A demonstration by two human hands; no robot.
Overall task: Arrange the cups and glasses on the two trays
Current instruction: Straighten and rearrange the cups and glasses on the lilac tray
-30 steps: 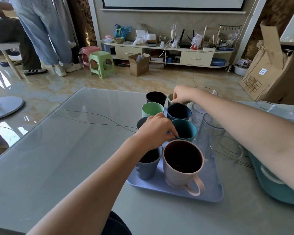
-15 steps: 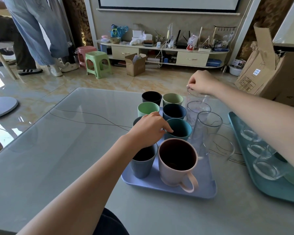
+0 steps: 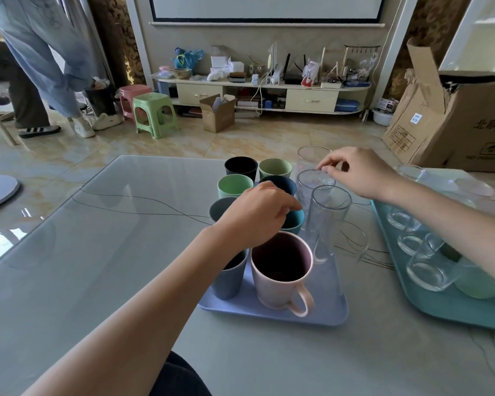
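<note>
— What sits on the table point(image 3: 97, 252)?
— Two trays: a teal tray point(image 3: 440, 312) at the right carrying short clear glasses, and a lavender tray point(image 3: 320, 315) with cups and three tall glasses.
— And nearest the camera?
— A pink mug point(image 3: 280, 278), just beside a grey-blue cup point(image 3: 229, 281).
— The hands?
— The left hand point(image 3: 257, 212) curls its fingers over the teal cup point(image 3: 295, 221), touching its rim. The right hand point(image 3: 357, 175) pinches the rim of the middle tall glass point(image 3: 312, 184).

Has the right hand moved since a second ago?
Yes. The right hand moved rightward from the olive cup to the tall glasses.
</note>
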